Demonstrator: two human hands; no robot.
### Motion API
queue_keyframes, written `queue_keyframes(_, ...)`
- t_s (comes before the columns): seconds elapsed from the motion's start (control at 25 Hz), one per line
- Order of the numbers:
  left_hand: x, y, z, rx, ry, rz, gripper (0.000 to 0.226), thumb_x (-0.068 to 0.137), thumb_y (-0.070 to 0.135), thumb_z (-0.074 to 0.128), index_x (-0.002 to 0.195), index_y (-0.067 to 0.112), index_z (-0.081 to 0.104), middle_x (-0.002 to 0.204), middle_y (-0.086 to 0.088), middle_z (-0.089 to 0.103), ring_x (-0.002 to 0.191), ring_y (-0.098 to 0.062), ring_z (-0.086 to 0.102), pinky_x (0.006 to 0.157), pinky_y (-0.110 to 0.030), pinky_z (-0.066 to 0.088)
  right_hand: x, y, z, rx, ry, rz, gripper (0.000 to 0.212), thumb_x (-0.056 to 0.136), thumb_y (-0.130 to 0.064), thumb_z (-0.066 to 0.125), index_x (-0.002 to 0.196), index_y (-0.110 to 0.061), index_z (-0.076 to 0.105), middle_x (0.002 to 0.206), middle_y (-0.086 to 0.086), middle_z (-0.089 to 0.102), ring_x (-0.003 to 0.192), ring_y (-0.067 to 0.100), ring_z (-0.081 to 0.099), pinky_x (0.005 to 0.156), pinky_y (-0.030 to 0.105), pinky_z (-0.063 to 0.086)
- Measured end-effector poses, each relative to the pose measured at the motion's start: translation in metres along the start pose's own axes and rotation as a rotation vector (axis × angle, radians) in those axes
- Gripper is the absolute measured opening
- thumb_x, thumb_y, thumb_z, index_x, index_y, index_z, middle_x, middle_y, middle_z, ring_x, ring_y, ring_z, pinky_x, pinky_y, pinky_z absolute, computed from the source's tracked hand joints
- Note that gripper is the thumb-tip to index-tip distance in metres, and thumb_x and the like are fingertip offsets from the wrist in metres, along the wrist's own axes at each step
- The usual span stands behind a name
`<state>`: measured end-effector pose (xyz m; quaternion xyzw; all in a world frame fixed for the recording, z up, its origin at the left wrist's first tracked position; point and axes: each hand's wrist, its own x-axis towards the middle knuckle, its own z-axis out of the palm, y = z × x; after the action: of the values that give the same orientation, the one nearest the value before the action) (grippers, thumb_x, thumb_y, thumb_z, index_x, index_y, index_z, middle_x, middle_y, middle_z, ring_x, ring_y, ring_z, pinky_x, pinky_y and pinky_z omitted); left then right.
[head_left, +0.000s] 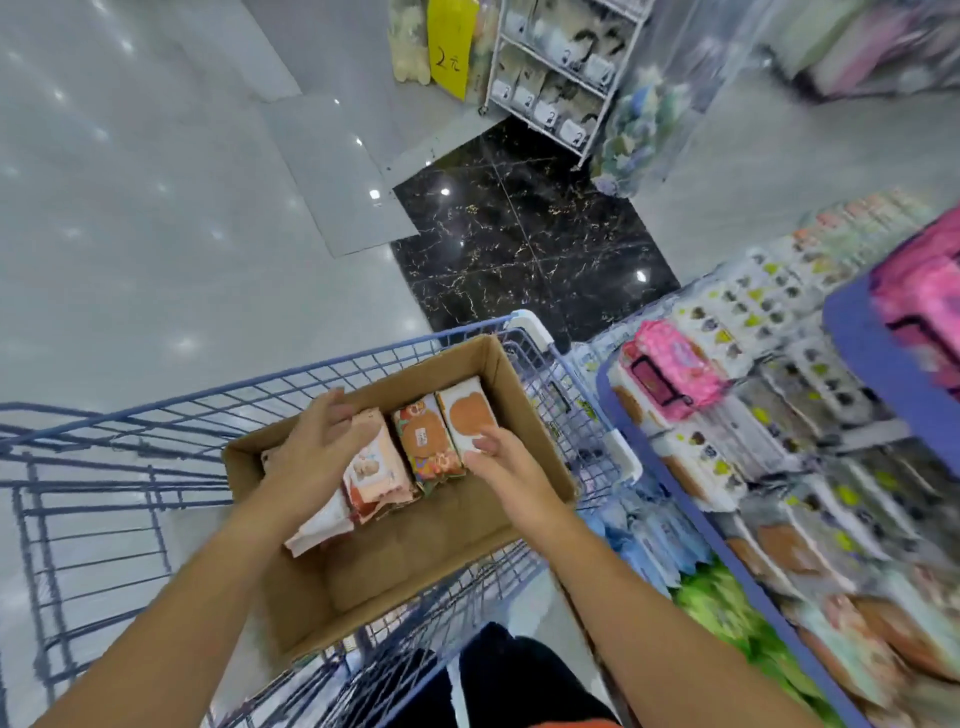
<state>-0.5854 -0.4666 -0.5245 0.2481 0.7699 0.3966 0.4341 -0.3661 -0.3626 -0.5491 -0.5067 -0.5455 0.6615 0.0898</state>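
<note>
The left hand (322, 441) curls over the far end of a peach pack (371, 465), grasping it. The right hand (498, 462) sets bent fingertips on the near end of a white pack (467, 410); I cannot tell whether it pinches. A floral pack (423, 441) stands between these 2, all touching, at the far end of a cardboard box (524, 405) in a blue cart (363, 361). The packs look soft, light and film-wrapped, likely slippery, so they are best taken across the narrow sides, thumb against fingers. To the right, a shelf (675, 493) carries similar stock, with a pink pack (670, 374) on top. Beyond stands a white rack (566, 67)
</note>
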Motion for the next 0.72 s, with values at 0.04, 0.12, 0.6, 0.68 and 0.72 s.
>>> queue_keyframes(0.04,-0.001,0.017,0.008,0.009,-0.043,0.038,0.073,0.093,0.049,0.068,0.155,0.031,0.035,0.136,0.012,0.055,0.125,-0.012,0.054,0.102,-0.033,0.043,-0.012,-0.005,-0.013,0.033,0.038,-0.029,0.077,0.068,-0.065,0.068,0.137,-0.034,0.050,0.134,-0.011,0.056,0.132,0.012,0.052,0.112,0.037,0.041)
queue_keyframes(0.12,-0.002,0.050,0.030,0.031,-0.145,0.134,0.076,0.092,0.041,0.073,0.156,0.028,0.033,0.141,0.007,0.054,0.127,-0.013,0.055,0.097,-0.030,0.046,-0.038,-0.016,-0.042,0.123,0.118,-0.075,0.059,0.075,-0.057,0.067,0.129,-0.041,0.050,0.134,-0.014,0.056,0.131,0.011,0.052,0.112,0.037,0.041)
queue_keyframes(0.6,0.000,0.182,0.280,0.332,-0.577,0.349,0.092,0.082,0.051,0.076,0.157,0.036,0.024,0.157,0.006,0.040,0.145,-0.021,0.040,0.112,-0.043,0.040,-0.129,0.048,-0.265,0.387,0.493,-0.140,0.044,0.101,-0.029,0.060,0.141,-0.036,0.043,0.139,-0.012,0.051,0.136,0.015,0.047,0.102,0.031,0.044)
queue_keyframes(0.68,0.009,0.185,0.318,0.458,-0.636,0.374,0.099,0.079,0.059,0.077,0.159,0.036,0.022,0.163,0.006,0.033,0.148,-0.021,0.036,0.117,-0.046,0.038,-0.136,0.065,-0.297,0.390,0.526,-0.133,0.046,0.095,-0.041,0.064,0.137,-0.040,0.045,0.142,-0.015,0.051,0.138,0.015,0.046,0.109,0.040,0.044)
queue_keyframes(0.72,0.016,0.188,0.337,0.538,-0.665,0.403,0.108,0.076,0.065,0.077,0.161,0.033,0.020,0.166,0.005,0.029,0.150,-0.020,0.034,0.119,-0.045,0.036,-0.139,0.074,-0.311,0.391,0.543,-0.126,0.054,0.090,-0.048,0.065,0.139,-0.039,0.045,0.143,-0.015,0.051,0.138,0.014,0.046,0.110,0.042,0.044)
